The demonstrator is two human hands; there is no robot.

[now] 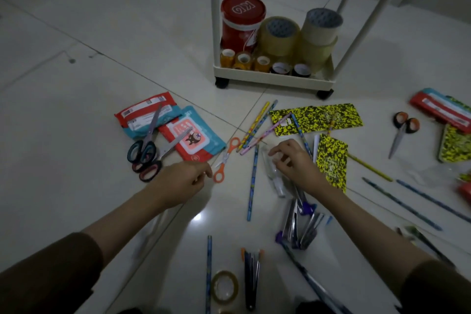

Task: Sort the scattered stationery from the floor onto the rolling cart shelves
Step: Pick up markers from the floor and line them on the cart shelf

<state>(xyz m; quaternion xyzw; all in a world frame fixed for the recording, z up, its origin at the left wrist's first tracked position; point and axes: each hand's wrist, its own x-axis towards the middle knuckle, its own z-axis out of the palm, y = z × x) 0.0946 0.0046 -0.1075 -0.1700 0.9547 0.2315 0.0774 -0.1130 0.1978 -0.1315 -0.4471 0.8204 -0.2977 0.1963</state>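
The rolling cart [274,76] stands on the tiled floor [76,109], its bottom shelf holding a red tub [242,23] and tape rolls [279,33]. In front of the cart lie pencils [254,127], orange scissors [225,159] and yellow-black notebooks [316,117]. The right hand [295,163] has its fingers [276,151] curled round a clear plastic packet [274,173] near the pencils. The left hand [183,181] hovers just beside the orange scissors, fingers loosely curled, holding nothing.
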